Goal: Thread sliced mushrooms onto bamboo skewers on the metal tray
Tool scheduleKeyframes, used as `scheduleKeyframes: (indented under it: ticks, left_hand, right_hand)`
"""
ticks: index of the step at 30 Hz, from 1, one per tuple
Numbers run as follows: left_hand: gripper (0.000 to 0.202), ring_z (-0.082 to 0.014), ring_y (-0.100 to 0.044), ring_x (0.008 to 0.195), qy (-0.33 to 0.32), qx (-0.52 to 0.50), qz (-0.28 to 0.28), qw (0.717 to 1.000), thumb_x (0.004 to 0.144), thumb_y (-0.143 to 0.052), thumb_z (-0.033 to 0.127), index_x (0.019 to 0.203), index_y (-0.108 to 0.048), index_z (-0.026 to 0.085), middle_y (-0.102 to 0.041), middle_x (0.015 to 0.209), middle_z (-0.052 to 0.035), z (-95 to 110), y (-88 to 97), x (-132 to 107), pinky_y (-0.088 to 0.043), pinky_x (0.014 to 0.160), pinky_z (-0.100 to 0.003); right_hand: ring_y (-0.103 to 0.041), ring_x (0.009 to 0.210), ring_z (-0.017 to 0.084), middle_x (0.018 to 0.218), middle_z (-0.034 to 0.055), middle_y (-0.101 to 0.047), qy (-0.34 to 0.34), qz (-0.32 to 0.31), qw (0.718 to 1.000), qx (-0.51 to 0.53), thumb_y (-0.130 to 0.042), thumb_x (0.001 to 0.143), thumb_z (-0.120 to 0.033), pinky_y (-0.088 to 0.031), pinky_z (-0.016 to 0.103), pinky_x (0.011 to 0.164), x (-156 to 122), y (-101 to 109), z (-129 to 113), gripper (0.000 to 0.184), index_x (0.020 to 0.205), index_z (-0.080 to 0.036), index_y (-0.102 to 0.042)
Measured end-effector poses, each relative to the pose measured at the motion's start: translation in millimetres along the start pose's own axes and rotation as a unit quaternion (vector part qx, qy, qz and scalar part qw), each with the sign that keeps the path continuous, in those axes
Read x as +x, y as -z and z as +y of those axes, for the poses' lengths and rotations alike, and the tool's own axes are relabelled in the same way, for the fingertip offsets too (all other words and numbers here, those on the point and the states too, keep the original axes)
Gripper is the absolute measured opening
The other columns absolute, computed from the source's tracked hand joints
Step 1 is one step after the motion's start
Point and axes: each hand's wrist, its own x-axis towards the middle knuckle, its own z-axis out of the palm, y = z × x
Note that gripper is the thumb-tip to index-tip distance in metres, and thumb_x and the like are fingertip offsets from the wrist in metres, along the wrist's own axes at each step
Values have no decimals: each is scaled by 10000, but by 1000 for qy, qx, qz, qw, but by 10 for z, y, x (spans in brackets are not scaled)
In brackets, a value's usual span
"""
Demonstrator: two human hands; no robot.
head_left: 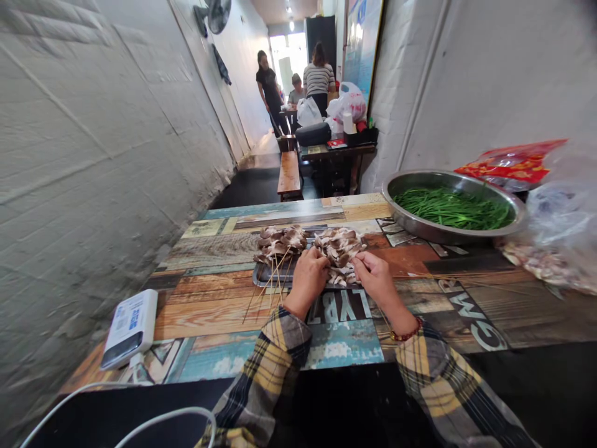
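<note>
Two heaps of grey-brown oyster mushrooms lie on a dark metal tray point(257, 274): a left heap point(280, 241) and a right heap point(339, 242). My left hand point(308, 275) is closed at the near edge of the right heap, its fingertips among the mushrooms. Across from it, my right hand point(377, 280) pinches at the heap's right edge, apparently on a piece of mushroom. A thin stick shows just beneath my right wrist; where it leads is hidden. Several bamboo skewers point(275, 280) stick out from the left heap toward me over the tray's rim.
A steel basin point(396, 218) of green chives stands at the right, beside plastic bags point(559, 218) and a red packet point(513, 162). Loose skewers point(466, 281) lie right of my hand. A white device point(133, 326) with a cable sits at the left. Three people are farther back.
</note>
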Motion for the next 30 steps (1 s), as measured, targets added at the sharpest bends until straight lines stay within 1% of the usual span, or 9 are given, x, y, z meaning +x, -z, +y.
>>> scheduleKeyframes:
  ticks: [4, 6, 9, 11, 13, 15, 20, 25, 30]
  left_hand:
    - [104, -182, -534, 816, 64, -117, 63, 989, 744, -580, 128, 734, -663, 188, -577, 806, -45, -27, 11, 15, -418, 744, -309]
    - [53, -150, -543, 707, 129, -229, 88, 961, 735, -587, 160, 715, -633, 176, -577, 733, -23, -41, 13, 27, -420, 667, -274]
    - [69, -106, -516, 527, 224, -421, 75, 876, 728, -599, 236, 731, -577, 171, -582, 630, 9, -42, 27, 42, -374, 510, -220]
    - [145, -95, -520, 486, 258, -517, 69, 813, 709, -629, 286, 746, -551, 170, -611, 631, 6, -36, 45, 48, -340, 450, -197]
    - [207, -86, -532, 486, 273, -571, 81, 770, 670, -677, 307, 745, -550, 162, -637, 656, -6, -33, 63, 54, -334, 436, -183]
    - [259, -74, -532, 487, 285, -601, 93, 741, 640, -717, 315, 788, -584, 149, -638, 657, -5, -36, 79, 60, -338, 440, -174]
    - [372, -60, -530, 494, 305, -650, 84, 691, 631, -751, 315, 935, -644, 129, -620, 652, 0, -38, 112, 59, -339, 447, -161]
    - [305, -52, -523, 500, 295, -693, 95, 650, 649, -742, 271, 912, -648, 149, -598, 637, 16, -41, 132, 47, -338, 451, -156]
    - [308, -49, -521, 517, 285, -714, 107, 630, 647, -748, 252, 922, -660, 143, -599, 649, 14, -57, 129, 51, -346, 456, -155]
  right_hand:
    - [-479, 462, 110, 496, -39, -497, 7, 2, 1000, -1, -483, 876, -338, -350, 210, 476, 3, 2, 15, 245, 729, -172, -585]
    - [-472, 460, 109, 493, -41, -490, 11, 2, 1000, -1, -480, 878, -335, -348, 211, 476, 4, 4, 11, 245, 723, -174, -579]
    - [-464, 461, 107, 493, -45, -482, 11, -1, 1000, 6, -482, 882, -330, -351, 214, 485, 0, 8, -9, 239, 729, -172, -576]
    - [-461, 465, 106, 494, -47, -478, 10, -4, 1000, 15, -485, 881, -328, -353, 216, 491, -6, 7, -25, 234, 734, -170, -576]
    - [-457, 465, 105, 496, -48, -475, 8, -9, 1000, 26, -486, 879, -329, -352, 217, 492, -11, 4, -38, 231, 737, -169, -573]
    - [-447, 459, 102, 497, -50, -469, 5, -17, 999, 32, -486, 878, -332, -347, 216, 484, -16, 0, -48, 232, 731, -170, -565]
    - [-429, 448, 97, 487, -54, -454, 2, -35, 998, 43, -478, 879, -348, -334, 214, 472, -24, -12, -61, 252, 703, -179, -541]
    - [-423, 439, 94, 480, -57, -455, 2, -60, 997, 52, -482, 880, -356, -334, 212, 465, -34, -18, -73, 258, 694, -184, -528]
    - [-419, 422, 92, 472, -56, -467, 1, -86, 996, 34, -489, 876, -349, -330, 210, 448, -47, -13, -87, 239, 711, -184, -541]
